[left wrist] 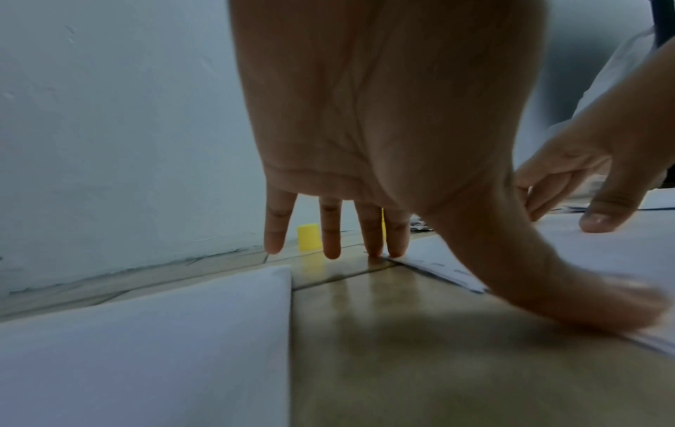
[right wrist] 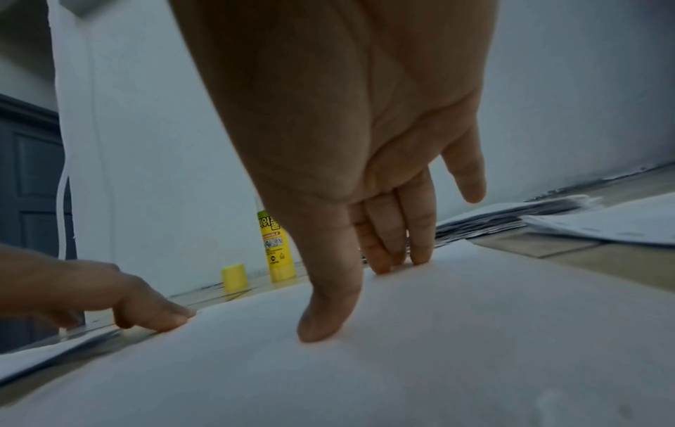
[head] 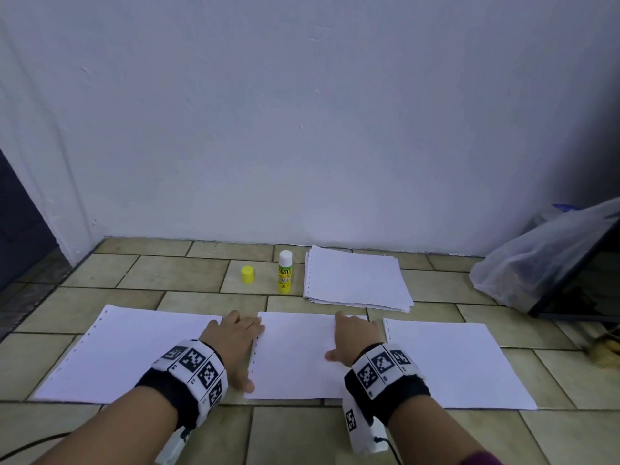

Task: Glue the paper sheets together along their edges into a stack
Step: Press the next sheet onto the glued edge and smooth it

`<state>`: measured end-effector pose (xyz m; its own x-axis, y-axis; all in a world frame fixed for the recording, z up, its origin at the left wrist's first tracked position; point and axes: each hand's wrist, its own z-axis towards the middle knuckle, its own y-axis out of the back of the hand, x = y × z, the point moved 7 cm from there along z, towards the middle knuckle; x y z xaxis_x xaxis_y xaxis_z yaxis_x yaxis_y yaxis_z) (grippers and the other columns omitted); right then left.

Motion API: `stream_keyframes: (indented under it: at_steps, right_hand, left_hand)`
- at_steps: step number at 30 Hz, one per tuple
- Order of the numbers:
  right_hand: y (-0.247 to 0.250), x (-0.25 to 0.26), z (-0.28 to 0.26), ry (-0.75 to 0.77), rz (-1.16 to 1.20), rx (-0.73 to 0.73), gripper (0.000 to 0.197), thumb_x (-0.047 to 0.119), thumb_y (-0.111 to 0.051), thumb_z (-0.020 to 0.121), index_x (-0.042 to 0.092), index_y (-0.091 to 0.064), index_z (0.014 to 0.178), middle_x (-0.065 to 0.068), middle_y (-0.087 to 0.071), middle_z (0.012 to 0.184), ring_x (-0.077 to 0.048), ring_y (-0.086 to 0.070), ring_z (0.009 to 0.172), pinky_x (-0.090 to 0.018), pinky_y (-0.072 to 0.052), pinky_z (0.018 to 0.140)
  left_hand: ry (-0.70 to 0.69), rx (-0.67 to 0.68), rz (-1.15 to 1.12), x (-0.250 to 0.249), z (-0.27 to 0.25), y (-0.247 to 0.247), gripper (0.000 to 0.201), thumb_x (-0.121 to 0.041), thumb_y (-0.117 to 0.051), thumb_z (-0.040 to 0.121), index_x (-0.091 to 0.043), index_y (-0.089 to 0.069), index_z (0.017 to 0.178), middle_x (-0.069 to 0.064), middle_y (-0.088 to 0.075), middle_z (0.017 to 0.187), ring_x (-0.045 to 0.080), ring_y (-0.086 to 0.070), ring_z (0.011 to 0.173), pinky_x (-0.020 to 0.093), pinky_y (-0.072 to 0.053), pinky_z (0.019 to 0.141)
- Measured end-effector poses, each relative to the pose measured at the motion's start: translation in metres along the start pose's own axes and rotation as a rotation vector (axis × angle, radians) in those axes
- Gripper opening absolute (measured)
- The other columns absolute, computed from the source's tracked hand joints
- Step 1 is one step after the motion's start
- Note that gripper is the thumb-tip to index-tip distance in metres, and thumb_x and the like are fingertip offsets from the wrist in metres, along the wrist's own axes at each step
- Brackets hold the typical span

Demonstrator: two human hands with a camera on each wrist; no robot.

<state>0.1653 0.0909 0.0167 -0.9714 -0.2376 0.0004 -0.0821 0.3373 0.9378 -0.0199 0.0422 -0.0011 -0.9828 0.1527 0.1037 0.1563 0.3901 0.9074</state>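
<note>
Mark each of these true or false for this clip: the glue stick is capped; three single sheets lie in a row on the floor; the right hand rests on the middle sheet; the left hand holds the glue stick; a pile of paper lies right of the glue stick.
1. The glue stick is capped. False: its yellow cap stands apart on the floor, to its left.
2. Three single sheets lie in a row. True: left sheet, middle sheet, right sheet.
3. The right hand rests on the middle sheet. True.
4. The left hand holds the glue stick. False: it lies flat at the middle sheet's left edge.
5. A pile lies right of the glue stick. True.
</note>
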Motion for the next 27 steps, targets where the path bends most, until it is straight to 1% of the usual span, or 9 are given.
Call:
stream_keyframes:
  at_steps: [4, 6, 11, 16, 19, 21, 23, 25, 27]
  right_hand:
    - [0.003, 0.005, -0.006, 0.005, -0.147, -0.014, 0.069, 0.046, -0.060, 0.087, 0.011, -0.032, 0.140, -0.014, -0.030, 0.145, -0.030, -0.024, 0.137, -0.043, -0.031, 0.106]
    - [-0.001, 0.009, -0.009, 0.009, -0.153, 0.014, 0.064, 0.039, -0.061, 0.088, 0.013, -0.034, 0.139, -0.015, -0.031, 0.143, -0.032, -0.027, 0.135, -0.043, -0.033, 0.104]
    - [-0.012, 0.033, -0.013, 0.119, 0.040, 0.032, 0.047, 0.016, -0.051, 0.091, 0.011, -0.038, 0.136, -0.015, -0.038, 0.134, -0.034, -0.041, 0.123, -0.037, -0.041, 0.098]
    - [-0.017, 0.051, -0.015, 0.147, 0.156, -0.017, 0.057, 0.039, -0.063, 0.087, 0.019, -0.041, 0.135, -0.006, -0.040, 0.134, -0.029, -0.035, 0.126, -0.041, -0.042, 0.098]
    - [-0.020, 0.062, -0.016, 0.165, 0.140, -0.039, 0.060, 0.036, -0.067, 0.085, 0.017, -0.038, 0.134, -0.006, -0.038, 0.134, -0.028, -0.036, 0.126, -0.043, -0.043, 0.095]
    - [-0.021, 0.072, -0.014, 0.214, 0.148, -0.029, 0.058, 0.025, -0.067, 0.086, 0.014, -0.037, 0.135, -0.006, -0.036, 0.135, -0.028, -0.036, 0.127, -0.043, -0.044, 0.097]
    - [-0.022, 0.078, -0.011, 0.228, 0.118, -0.009, 0.062, 0.019, -0.065, 0.086, 0.013, -0.033, 0.139, -0.006, -0.030, 0.142, -0.027, -0.031, 0.134, -0.047, -0.040, 0.101]
    - [-0.023, 0.085, -0.009, 0.262, 0.074, 0.044, 0.077, 0.017, -0.064, 0.087, 0.013, -0.018, 0.148, -0.004, -0.013, 0.156, -0.025, -0.013, 0.144, -0.055, -0.026, 0.110]
    - [-0.023, 0.093, -0.009, 0.341, 0.066, 0.118, 0.091, 0.017, -0.064, 0.088, 0.013, -0.001, 0.152, 0.000, 0.000, 0.160, -0.019, -0.001, 0.148, -0.059, -0.009, 0.114]
  left_hand:
    - [0.011, 0.020, 0.038, -0.005, -0.001, 0.016, 0.081, -0.073, -0.052, 0.079, -0.019, -0.042, 0.138, -0.001, -0.042, 0.140, 0.021, -0.033, 0.129, 0.041, -0.030, 0.104]
    - [0.036, 0.019, 0.129, -0.015, -0.001, 0.027, 0.073, -0.073, -0.042, 0.085, -0.014, -0.054, 0.125, 0.004, -0.051, 0.130, 0.023, -0.039, 0.123, 0.040, -0.029, 0.100]
    - [-0.093, -0.109, 0.038, -0.052, -0.002, 0.035, 0.054, -0.045, -0.052, 0.094, -0.014, -0.042, 0.137, 0.005, -0.042, 0.138, 0.023, -0.036, 0.128, 0.039, -0.031, 0.104]
    - [-0.127, -0.093, 0.024, -0.059, -0.009, 0.023, 0.051, -0.039, -0.057, 0.092, -0.013, -0.044, 0.134, 0.006, -0.045, 0.132, 0.024, -0.042, 0.122, 0.036, -0.032, 0.101]
    - [-0.109, -0.113, 0.024, -0.053, -0.012, 0.024, 0.043, -0.035, -0.055, 0.094, -0.010, -0.048, 0.128, 0.007, -0.046, 0.131, 0.023, -0.042, 0.123, 0.034, -0.033, 0.100]
    - [-0.062, -0.115, -0.020, -0.045, -0.010, 0.020, 0.055, -0.040, -0.060, 0.090, -0.010, -0.043, 0.132, 0.007, -0.041, 0.137, 0.022, -0.037, 0.128, 0.035, -0.033, 0.102]
    - [-0.004, -0.087, -0.113, -0.035, -0.005, 0.009, 0.081, -0.046, -0.063, 0.086, -0.007, -0.025, 0.146, 0.009, -0.024, 0.153, 0.022, -0.021, 0.142, 0.038, -0.028, 0.111]
    - [0.014, -0.003, -0.148, -0.029, 0.001, -0.004, 0.097, -0.050, -0.059, 0.088, -0.007, -0.002, 0.153, 0.006, 0.002, 0.162, 0.019, 0.002, 0.149, 0.044, -0.017, 0.118]
    - [0.000, 0.052, -0.135, -0.027, 0.005, -0.011, 0.100, -0.053, -0.057, 0.088, -0.011, 0.007, 0.153, 0.003, 0.010, 0.162, 0.018, 0.011, 0.148, 0.048, -0.011, 0.120]
